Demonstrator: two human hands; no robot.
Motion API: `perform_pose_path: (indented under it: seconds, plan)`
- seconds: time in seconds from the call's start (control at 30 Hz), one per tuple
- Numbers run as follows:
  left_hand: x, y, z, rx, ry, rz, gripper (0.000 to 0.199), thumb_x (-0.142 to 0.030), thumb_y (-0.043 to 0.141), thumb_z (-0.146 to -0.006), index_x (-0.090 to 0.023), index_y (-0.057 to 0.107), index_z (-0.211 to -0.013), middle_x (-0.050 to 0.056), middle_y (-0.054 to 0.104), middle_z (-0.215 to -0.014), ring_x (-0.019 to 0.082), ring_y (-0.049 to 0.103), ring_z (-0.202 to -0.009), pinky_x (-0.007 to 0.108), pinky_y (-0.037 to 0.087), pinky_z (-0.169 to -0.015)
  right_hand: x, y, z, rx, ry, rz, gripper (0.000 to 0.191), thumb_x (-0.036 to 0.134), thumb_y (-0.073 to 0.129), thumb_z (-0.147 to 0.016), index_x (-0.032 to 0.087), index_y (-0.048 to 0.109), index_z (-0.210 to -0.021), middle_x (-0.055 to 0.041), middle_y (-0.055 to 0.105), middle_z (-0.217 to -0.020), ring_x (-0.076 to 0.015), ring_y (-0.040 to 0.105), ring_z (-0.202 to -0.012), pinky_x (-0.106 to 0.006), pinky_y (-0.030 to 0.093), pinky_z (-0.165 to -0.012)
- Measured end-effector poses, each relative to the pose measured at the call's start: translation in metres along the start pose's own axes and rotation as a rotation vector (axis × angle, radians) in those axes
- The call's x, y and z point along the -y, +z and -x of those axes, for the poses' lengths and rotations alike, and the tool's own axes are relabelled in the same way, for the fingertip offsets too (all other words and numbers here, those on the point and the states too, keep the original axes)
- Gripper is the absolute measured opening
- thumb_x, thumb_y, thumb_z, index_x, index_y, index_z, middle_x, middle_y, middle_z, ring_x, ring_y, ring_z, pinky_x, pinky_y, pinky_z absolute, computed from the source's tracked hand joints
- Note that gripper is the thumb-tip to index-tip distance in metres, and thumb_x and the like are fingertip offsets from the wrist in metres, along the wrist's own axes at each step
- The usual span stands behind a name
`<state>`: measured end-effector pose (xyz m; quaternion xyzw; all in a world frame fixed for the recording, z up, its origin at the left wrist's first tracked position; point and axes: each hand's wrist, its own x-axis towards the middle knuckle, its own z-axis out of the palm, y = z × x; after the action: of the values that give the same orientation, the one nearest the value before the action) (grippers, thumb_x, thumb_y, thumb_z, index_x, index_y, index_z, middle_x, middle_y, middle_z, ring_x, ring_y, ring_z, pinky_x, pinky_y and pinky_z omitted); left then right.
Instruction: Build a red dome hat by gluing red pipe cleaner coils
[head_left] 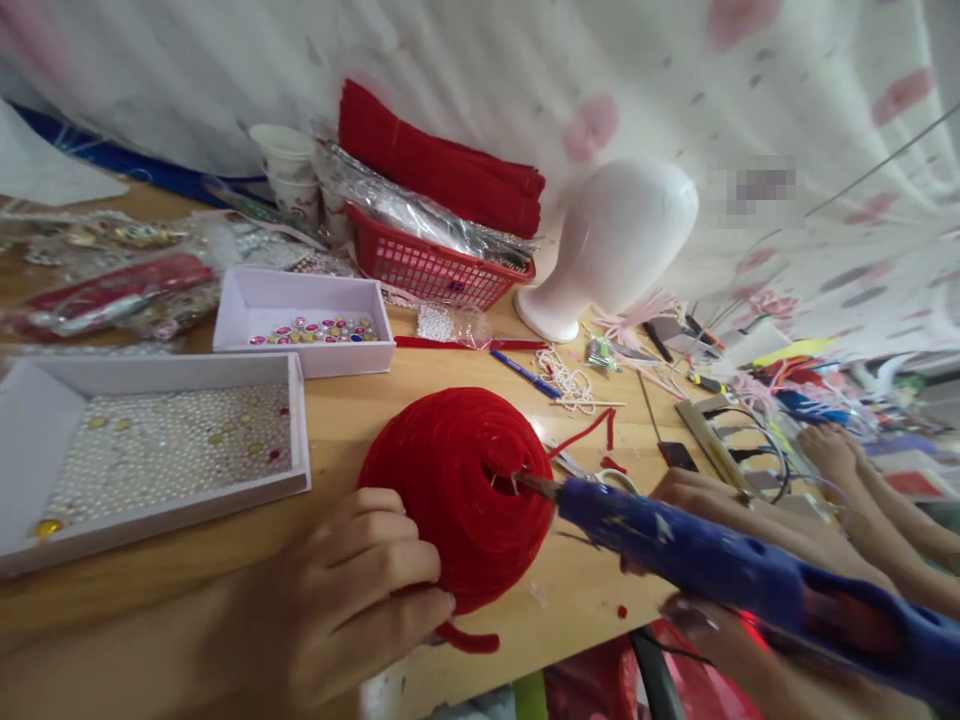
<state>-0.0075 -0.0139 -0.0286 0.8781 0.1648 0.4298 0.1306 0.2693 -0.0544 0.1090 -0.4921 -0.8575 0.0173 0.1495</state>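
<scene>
My left hand is closed against the near-left side of a round red form, which looks wound with velvety red cord. A loose red cord end sticks out below my fingertips. In my right hand is a blue glue gun, its nozzle at the small dark gap in the wound cord. A red light glows beside the gun's handle. Just behind the nozzle, scissors lie partly hidden, with a bent red cord piece near them.
Left stand a white box of pearl beads and a smaller box of gems. Behind are a red basket with folded red cloth and a white mannequin head. A power strip and another person's hand are right.
</scene>
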Motion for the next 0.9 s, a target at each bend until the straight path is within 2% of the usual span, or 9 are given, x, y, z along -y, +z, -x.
perform_pose_path:
  seconds: [0.13,0.23,0.4,0.53,0.63,0.73,0.9]
  plan:
    - [0.003,0.011,0.001,-0.139,0.035,0.016,0.017,-0.014,0.054,-0.097,-0.019,0.07,-0.099,-0.002,0.073,-0.087,0.012,0.064,-0.083,0.03,0.05,-0.097,0.01,0.008,-0.023,-0.024,0.003,-0.075,0.008,0.032,0.06,-0.093,0.029,0.056,-0.086,0.0005,0.059,-0.062,-0.0201,0.061,-0.056,-0.031,0.044,-0.045]
    - [0.004,0.016,0.002,-0.13,0.015,0.031,0.023,-0.011,0.049,-0.098,-0.02,0.07,-0.098,-0.003,0.074,-0.087,0.012,0.063,-0.082,0.03,0.048,-0.095,0.01,0.01,-0.027,0.007,0.0,-0.057,0.01,0.031,0.06,-0.092,0.028,0.054,-0.085,0.0007,0.061,-0.063,-0.0195,0.062,-0.058,-0.031,0.045,-0.048]
    - [0.002,0.016,0.002,-0.157,0.018,0.068,0.024,-0.011,0.047,-0.099,-0.018,0.07,-0.096,-0.001,0.074,-0.087,0.014,0.062,-0.083,0.033,0.045,-0.098,0.015,0.011,-0.029,0.03,0.029,-0.086,0.014,0.027,0.063,-0.088,0.026,0.052,-0.08,0.0035,0.058,-0.062,-0.0149,0.055,-0.051,-0.031,0.043,-0.05]
    - [-0.001,0.018,-0.001,-0.157,-0.027,0.083,0.026,-0.012,0.044,-0.101,-0.019,0.069,-0.096,-0.002,0.074,-0.085,0.013,0.062,-0.081,0.032,0.046,-0.095,0.018,0.012,-0.029,0.012,0.002,-0.043,0.012,0.024,0.06,-0.088,0.027,0.052,-0.08,0.0022,0.057,-0.062,-0.0178,0.057,-0.054,-0.033,0.044,-0.053]
    - [-0.002,0.022,-0.003,-0.24,-0.062,0.093,0.026,-0.011,0.046,-0.1,-0.02,0.069,-0.091,-0.003,0.073,-0.079,0.013,0.062,-0.077,0.031,0.048,-0.091,0.017,0.011,-0.027,0.018,-0.018,0.014,0.011,0.02,0.06,-0.089,0.028,0.052,-0.085,0.0002,0.062,-0.068,-0.0202,0.061,-0.062,-0.033,0.045,-0.053]
    - [-0.003,0.026,-0.004,-0.292,-0.058,0.095,0.027,-0.012,0.047,-0.1,-0.02,0.069,-0.087,-0.003,0.073,-0.078,0.012,0.062,-0.076,0.03,0.049,-0.091,0.018,0.011,-0.027,0.014,-0.032,0.008,0.013,0.02,0.06,-0.089,0.028,0.051,-0.085,0.001,0.06,-0.065,-0.0203,0.061,-0.061,-0.033,0.044,-0.055]
    - [-0.003,0.026,-0.005,-0.336,-0.062,0.073,0.029,-0.013,0.046,-0.101,-0.019,0.068,-0.082,-0.002,0.07,-0.076,0.011,0.06,-0.075,0.029,0.049,-0.091,0.019,0.012,-0.026,0.014,0.024,-0.033,0.009,0.025,0.062,-0.086,0.027,0.054,-0.084,0.0046,0.06,-0.065,-0.0149,0.058,-0.056,-0.029,0.039,-0.051]
